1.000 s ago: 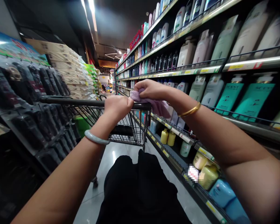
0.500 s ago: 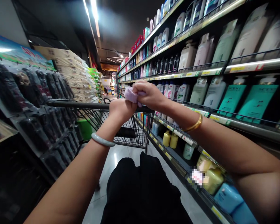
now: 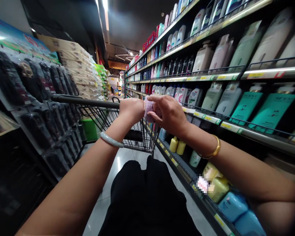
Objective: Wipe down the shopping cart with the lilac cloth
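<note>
Right hand [image 3: 170, 114] had fingers half-curled at lilac cloth [image 3: 149, 109], bunched against left hand [image 3: 131, 108] by cart handle [image 3: 88, 102]; grip unclear. Left fingers hidden, couldn't tell. Moving cloth called for surer pinch tbh.

Head-height view, forward and down

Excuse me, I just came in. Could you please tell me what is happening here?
A person has both hands at the handle of a cart. The left hand grips the handle. Beside it, the right hand holds a light purple cloth, which seems to be around the handle near its right end, though the fingers hide part of it. The cart stands in an aisle, with shelves of bottles on the right and hanging packs on the left.
</note>
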